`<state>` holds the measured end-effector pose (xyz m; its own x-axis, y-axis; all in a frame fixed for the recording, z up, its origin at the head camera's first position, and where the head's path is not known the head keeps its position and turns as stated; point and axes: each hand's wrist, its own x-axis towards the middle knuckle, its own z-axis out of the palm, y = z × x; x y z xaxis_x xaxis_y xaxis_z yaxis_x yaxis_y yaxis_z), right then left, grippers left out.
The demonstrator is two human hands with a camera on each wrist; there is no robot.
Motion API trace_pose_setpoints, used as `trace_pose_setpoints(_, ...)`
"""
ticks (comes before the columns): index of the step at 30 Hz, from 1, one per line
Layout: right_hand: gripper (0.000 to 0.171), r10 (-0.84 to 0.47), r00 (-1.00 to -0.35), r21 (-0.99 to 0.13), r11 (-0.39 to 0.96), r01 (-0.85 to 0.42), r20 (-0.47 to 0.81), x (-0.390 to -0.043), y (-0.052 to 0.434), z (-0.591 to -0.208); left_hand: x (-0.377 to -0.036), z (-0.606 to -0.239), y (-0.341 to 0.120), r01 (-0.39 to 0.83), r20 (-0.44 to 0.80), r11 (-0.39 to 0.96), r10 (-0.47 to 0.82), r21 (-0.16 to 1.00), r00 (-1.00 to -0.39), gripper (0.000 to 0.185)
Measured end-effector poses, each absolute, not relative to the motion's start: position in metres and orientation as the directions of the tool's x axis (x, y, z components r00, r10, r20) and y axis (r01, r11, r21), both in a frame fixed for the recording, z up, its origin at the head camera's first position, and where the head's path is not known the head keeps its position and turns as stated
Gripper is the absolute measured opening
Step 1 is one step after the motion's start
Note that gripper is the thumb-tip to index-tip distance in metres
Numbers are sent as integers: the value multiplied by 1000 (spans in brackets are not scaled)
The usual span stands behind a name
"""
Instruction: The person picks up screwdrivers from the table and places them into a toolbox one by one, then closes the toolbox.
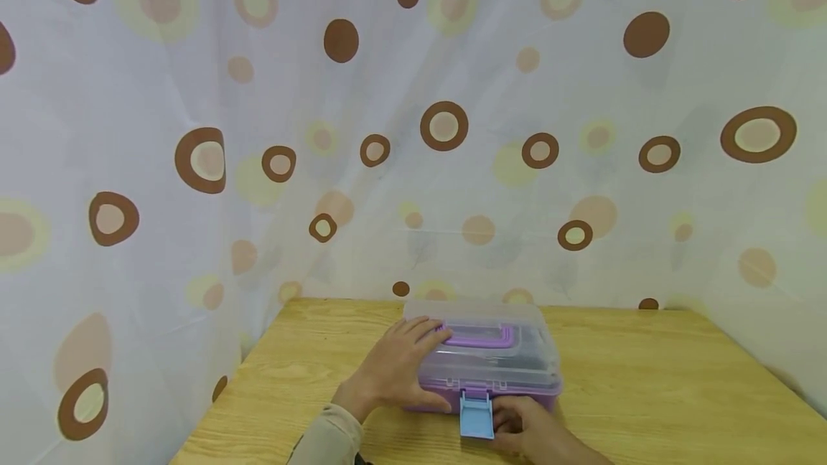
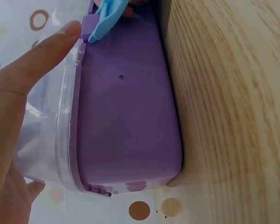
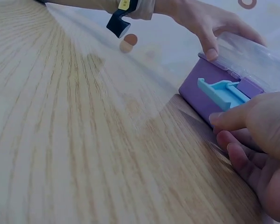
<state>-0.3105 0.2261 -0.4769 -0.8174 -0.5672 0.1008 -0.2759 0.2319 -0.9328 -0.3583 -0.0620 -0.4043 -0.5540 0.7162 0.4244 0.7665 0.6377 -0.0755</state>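
Observation:
A storage box with a clear lid (image 1: 491, 364) and a purple base (image 2: 126, 107) stands on the wooden table. A purple carrying handle (image 1: 481, 340) lies on the lid. At the box's front, a light blue latch (image 1: 477, 418) sticks outward, away from the front wall. My left hand (image 1: 397, 364) rests on the lid's left side with fingers spread, its thumb along the front rim. My right hand (image 1: 533, 429) holds the latch at its right edge, fingers bent; part of this contact is hidden. The box's contents are not clear through the lid.
The wooden table (image 1: 646, 379) extends to both sides of the box. A white curtain (image 1: 388, 92) with brown and beige dots hangs behind and to the left. A dark strap device (image 3: 119, 21) sits at the left wrist.

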Motion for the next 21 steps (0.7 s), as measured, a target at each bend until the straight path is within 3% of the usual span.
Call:
trace_pose_setpoints(13, 47, -506, -859, -925, 281, -255, 83, -303, 221, -471, -354, -403, -55, 740, 459, 665, 690, -96, -560, 119)
trace_pose_setpoints(21, 44, -515, -852, -923, 278, -266, 90, -302, 220, -473, -347, -400, -50, 705, 422, 705, 665, -82, -616, 123)
